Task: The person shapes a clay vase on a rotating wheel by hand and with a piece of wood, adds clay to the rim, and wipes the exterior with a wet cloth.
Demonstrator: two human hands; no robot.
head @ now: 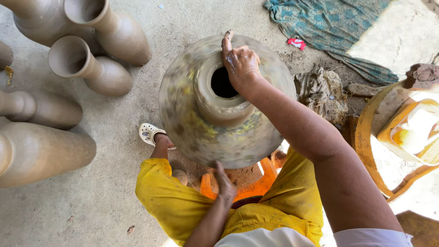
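Right hand (240,61): fingers pressed flat on the spinning clay pot (224,100) rim — keep pressure even.
Left hand (225,182): open palm steadying the pot's wall — hold it light.

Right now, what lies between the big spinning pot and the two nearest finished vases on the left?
Head view: only bare dusty ground separates the spinning pot from the vases.

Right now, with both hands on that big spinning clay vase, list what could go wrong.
1. The right hand presses on the far shoulder beside the narrow neck of the blurred, spinning grey-brown clay vase; uneven pressure could dent the wall or knock it off-centre.
2. The left hand touches only the near lower edge, so support looks one-sided and the vase might wobble.
3. Finished grey clay vases lie on the ground close by; a toppling vase could hit them.
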